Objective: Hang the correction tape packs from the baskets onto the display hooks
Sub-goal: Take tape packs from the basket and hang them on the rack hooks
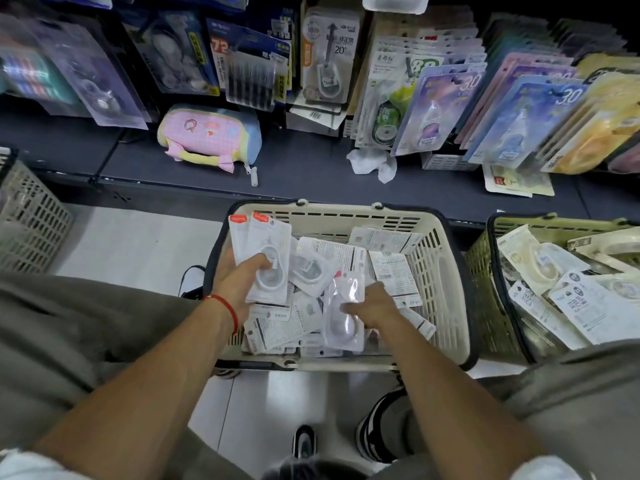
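A cream basket (446, 271) in the lower centre of the frame is filled with loose correction tape packs (391, 268); a fanned stack of packs (263, 251) is gripped by the left hand (239, 275) over its left side; one clear pack (346, 306) is pinched by the right hand (374, 306); more packs are held in a green basket (485, 271) at the right edge; hung packs (433, 102) are seen at the upper right.

Well beyond the fingers, hanging packs carry numbers: "72" on a blue pack (221, 46), "20" on a white-and-orange pack (329, 46), "80" on a green pack (420, 69), "30" on a purple pack (446, 98) and on a blue pack (540, 112). Print on the basket packs (394, 271) by the fingers is unreadable.
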Action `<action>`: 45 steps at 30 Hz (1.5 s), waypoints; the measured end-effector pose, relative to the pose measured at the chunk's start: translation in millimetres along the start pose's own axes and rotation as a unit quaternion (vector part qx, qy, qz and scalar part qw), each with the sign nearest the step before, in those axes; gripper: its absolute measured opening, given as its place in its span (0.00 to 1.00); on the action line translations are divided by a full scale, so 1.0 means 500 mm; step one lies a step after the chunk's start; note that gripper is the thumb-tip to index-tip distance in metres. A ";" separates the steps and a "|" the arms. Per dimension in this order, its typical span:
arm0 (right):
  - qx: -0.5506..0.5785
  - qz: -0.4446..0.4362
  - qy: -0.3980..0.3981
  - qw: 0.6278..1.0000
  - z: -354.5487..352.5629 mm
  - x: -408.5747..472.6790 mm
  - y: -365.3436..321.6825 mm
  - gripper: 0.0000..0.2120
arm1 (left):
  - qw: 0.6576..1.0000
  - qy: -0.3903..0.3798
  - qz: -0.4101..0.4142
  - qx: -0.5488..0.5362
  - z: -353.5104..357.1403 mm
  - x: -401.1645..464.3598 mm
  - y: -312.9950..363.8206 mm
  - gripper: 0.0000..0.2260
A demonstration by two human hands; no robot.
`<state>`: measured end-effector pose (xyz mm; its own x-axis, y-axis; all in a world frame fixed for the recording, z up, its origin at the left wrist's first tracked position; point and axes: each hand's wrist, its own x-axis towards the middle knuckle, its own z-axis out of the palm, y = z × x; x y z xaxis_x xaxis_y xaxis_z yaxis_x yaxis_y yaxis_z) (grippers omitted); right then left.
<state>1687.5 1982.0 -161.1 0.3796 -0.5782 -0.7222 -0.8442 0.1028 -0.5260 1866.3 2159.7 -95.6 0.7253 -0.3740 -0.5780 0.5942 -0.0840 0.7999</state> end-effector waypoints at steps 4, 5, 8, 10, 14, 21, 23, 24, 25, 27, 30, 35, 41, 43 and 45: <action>0.142 -0.038 0.170 0.974 -0.088 -0.019 -0.010 0.24 | 0.999 0.001 -0.015 0.033 0.014 -0.001 -0.013 0.25; 0.165 -0.061 0.199 0.964 -0.102 -0.033 -0.021 0.23 | 0.999 0.000 -0.024 0.038 0.018 -0.002 -0.017 0.24; 0.306 -0.129 0.112 0.937 -0.121 -0.074 -0.067 0.15 | 0.996 -0.046 -0.055 0.045 0.037 -0.008 -0.027 0.23; 0.311 -0.166 0.001 0.936 -0.107 -0.093 -0.105 0.15 | 0.990 -0.112 -0.089 0.019 0.051 -0.016 -0.029 0.25; 0.207 -0.226 0.009 0.952 -0.023 -0.084 -0.158 0.18 | 0.980 -0.182 -0.076 0.007 0.049 -0.027 -0.015 0.27; -0.063 -0.286 0.066 0.954 0.062 0.006 -0.180 0.20 | 0.999 -0.020 0.015 -0.044 -0.018 -0.020 0.055 0.26; -0.264 -0.285 0.068 0.919 0.086 0.027 -0.157 0.28 | 0.998 0.014 0.033 -0.049 -0.039 -0.017 0.071 0.25; -0.324 -0.279 0.081 0.900 0.101 0.031 -0.148 0.30 | 0.998 0.019 0.039 -0.050 -0.047 -0.017 0.077 0.25; -0.361 -0.276 0.101 0.885 0.116 0.029 -0.140 0.32 | 0.997 0.020 0.043 -0.054 -0.052 -0.018 0.082 0.25; -0.380 -0.266 0.131 0.876 0.138 0.022 -0.134 0.36 | 0.996 0.023 0.041 -0.071 -0.055 -0.019 0.087 0.25; -0.309 -0.237 0.100 0.915 0.124 0.010 -0.128 0.39 | 0.993 -0.014 0.002 -0.115 -0.036 -0.028 0.094 0.23; 0.028 -0.187 0.010 0.982 0.008 -0.035 -0.101 0.35 | 0.972 -0.117 -0.073 -0.188 0.020 -0.053 0.109 0.19; 0.379 -0.272 -0.021 0.884 -0.223 -0.154 -0.178 0.24 | 0.959 -0.219 -0.073 -0.162 0.151 -0.108 0.158 0.22; 0.390 -0.331 -0.066 0.857 -0.297 -0.202 -0.225 0.23 | 0.958 -0.243 -0.061 -0.138 0.203 -0.125 0.192 0.30; 0.357 -0.368 -0.081 0.855 -0.352 -0.244 -0.270 0.23 | 0.954 -0.279 -0.015 -0.110 0.249 -0.137 0.234 0.32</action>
<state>1688.7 1896.3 77.3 0.8048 -0.5848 -0.1010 0.0689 0.2611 -0.9629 1842.7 2060.4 57.9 0.4449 -0.8131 -0.3755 0.7154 0.0704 0.6952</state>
